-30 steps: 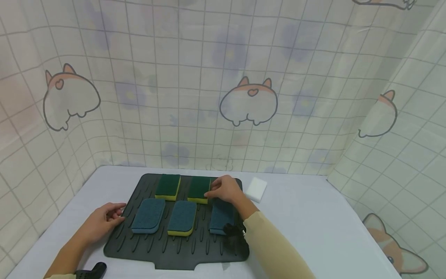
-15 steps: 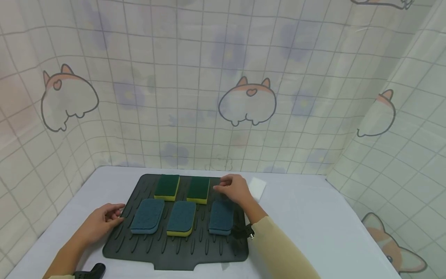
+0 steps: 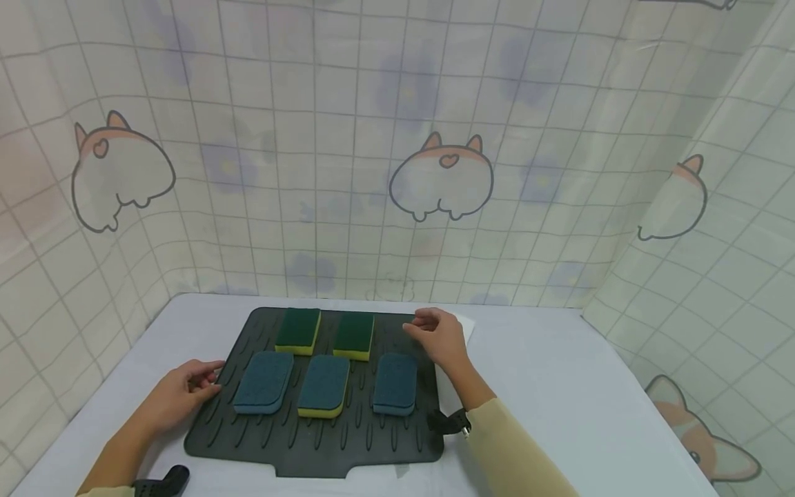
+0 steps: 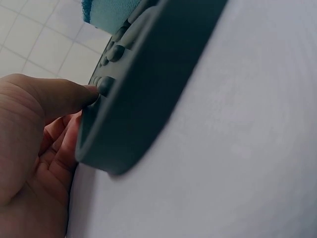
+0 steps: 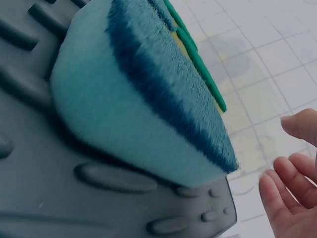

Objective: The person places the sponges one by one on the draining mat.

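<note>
A dark grey ridged drying mat (image 3: 292, 445) lies on the table. My left hand (image 3: 180, 393) pinches its left edge; in the left wrist view the thumb (image 4: 69, 99) presses on the rim. Two green-and-yellow sponges (image 3: 354, 335) sit in the back row. In front of them are a blue sponge (image 3: 263, 379) at left, a blue-topped yellow sponge (image 3: 324, 383) in the middle and another blue sponge (image 3: 395, 383) at right. My right hand (image 3: 442, 339) is above the mat's back right edge, holding nothing, its fingers loosely bent.
A white block (image 3: 467, 326) lies beyond the mat's right edge, mostly hidden behind my right hand. The white tabletop (image 3: 546, 386) extends to the right. A tile-patterned curtain (image 3: 348, 172) with cartoon animals hangs behind and along both sides.
My right hand has moved right, away from the back right green sponge, uncovering the right blue sponge and covering more of the white block. My left hand stays at the mat's edge.
</note>
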Motion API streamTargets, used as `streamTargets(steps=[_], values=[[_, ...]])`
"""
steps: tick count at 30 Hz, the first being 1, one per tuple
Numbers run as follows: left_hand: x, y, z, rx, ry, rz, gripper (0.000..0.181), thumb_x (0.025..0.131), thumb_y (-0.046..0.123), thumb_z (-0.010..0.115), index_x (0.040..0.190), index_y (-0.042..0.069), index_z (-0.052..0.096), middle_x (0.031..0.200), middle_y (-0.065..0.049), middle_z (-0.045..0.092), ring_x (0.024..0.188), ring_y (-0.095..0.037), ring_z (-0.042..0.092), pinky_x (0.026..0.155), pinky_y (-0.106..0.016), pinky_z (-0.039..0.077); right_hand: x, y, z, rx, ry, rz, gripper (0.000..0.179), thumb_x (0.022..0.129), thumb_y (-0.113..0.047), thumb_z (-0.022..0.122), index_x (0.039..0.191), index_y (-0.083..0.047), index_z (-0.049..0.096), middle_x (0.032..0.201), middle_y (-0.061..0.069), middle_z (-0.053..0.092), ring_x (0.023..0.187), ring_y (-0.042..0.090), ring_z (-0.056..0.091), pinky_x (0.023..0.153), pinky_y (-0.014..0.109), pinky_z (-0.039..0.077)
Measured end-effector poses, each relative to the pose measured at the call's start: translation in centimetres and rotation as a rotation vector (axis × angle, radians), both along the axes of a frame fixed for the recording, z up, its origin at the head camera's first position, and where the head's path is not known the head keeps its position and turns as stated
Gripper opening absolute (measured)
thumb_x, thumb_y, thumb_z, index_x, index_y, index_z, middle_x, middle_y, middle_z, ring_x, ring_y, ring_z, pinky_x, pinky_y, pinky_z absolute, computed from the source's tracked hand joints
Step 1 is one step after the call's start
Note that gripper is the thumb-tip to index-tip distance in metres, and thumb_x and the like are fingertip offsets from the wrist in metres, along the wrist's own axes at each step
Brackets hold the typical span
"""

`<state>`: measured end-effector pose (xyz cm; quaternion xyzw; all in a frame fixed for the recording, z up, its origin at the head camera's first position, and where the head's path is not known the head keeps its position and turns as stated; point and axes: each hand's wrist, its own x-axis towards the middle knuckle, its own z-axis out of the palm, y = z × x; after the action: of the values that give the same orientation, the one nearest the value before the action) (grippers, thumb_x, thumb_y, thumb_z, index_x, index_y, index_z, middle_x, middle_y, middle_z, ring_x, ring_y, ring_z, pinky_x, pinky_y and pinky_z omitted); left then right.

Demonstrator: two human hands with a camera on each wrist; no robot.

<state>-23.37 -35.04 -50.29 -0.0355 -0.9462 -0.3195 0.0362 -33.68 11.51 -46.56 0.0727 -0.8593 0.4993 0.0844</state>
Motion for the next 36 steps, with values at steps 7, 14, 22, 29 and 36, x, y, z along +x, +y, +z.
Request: streamTargets(steps=[7,14,22,29,36], values=[[-0.1,-0.1,-0.2,-0.003,0.007,-0.005,0.046,0.093,0.012,0.073,0.134,-0.005,0.062,0.097,-0.004,0.059,0.08,-0.004,0.049,0.067,-0.025,0.045,0.6,1.2,-1.0,-0.069,0.066,-0.105,0.036,0.09,-0.026,0.08,0.12,-0.009,0.073,0.11,0.009,0.075,0.105,0.026,0.069,0.095,0.044,0.056],[0.2,0.0,-0.1,0.002,-0.013,0.006,0.046,0.092,0.011,0.072,0.134,-0.005,0.062,0.098,-0.005,0.059,0.08,-0.005,0.049,0.066,-0.024,0.045,1.1,2.3,-1.7,-0.096,0.087,-0.162,0.035,0.088,-0.024,0.081,0.119,-0.007,0.073,0.113,0.012,0.075,0.105,0.027,0.069,0.096,0.045,0.055],[0.3,0.1,0.0,0.006,-0.015,0.006,0.046,0.093,0.011,0.072,0.134,-0.006,0.062,0.098,-0.005,0.059,0.08,-0.005,0.049,0.066,-0.024,0.045,1.4,3.7,-2.2,-0.087,0.073,-0.24,0.036,0.088,-0.022,0.081,0.119,-0.004,0.073,0.117,0.016,0.073,0.107,0.029,0.067,0.097,0.047,0.053],[0.2,0.0,0.1,0.003,-0.028,0.001,0.047,0.093,0.011,0.072,0.135,-0.007,0.061,0.098,-0.005,0.059,0.081,-0.006,0.05,0.067,-0.024,0.045,1.5,4.9,-2.8,-0.006,-0.008,-0.296,0.046,0.088,-0.024,0.08,0.125,-0.001,0.069,0.128,0.02,0.064,0.117,0.036,0.06,0.098,0.052,0.051],[-0.1,0.0,0.2,-0.002,-0.015,-0.011,0.047,0.092,0.009,0.073,0.134,-0.008,0.061,0.097,-0.006,0.059,0.081,-0.007,0.05,0.066,-0.025,0.045,1.0,5.9,-3.3,0.034,-0.042,-0.346,0.057,0.086,-0.025,0.082,0.131,0.004,0.063,0.134,0.027,0.056,0.12,0.041,0.057,0.094,0.054,0.051]])
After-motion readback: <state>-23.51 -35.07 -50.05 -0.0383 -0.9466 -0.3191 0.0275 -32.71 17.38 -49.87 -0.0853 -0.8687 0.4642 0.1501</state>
